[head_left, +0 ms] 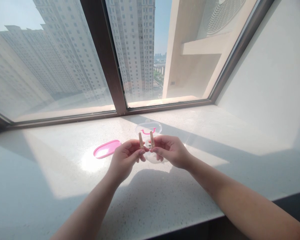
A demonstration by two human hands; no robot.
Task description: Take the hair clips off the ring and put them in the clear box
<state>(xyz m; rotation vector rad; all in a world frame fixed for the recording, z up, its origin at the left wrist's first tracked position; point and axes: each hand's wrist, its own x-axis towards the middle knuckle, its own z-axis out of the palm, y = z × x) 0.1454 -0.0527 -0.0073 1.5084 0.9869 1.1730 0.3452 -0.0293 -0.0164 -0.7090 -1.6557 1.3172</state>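
My left hand [126, 158] pinches a small brown stick-shaped piece [141, 140] and holds it upright. My right hand [170, 150] pinches a second matching brown piece [152, 139], also upright, a few centimetres from the first. Both hands hover over the pale stone windowsill [215, 133]. Just behind them lies a clear plastic oval lid with a pink handle mark [149, 127]. Under my right hand a clear container is partly hidden. A pink oval lid [107, 148] lies flat to the left of my left hand.
A large window with a dark frame [110, 66] runs along the back of the sill. A white wall [272, 83] closes the right side. The sill's front edge [202, 221] drops off near me. Strong sunlight falls across the stone.
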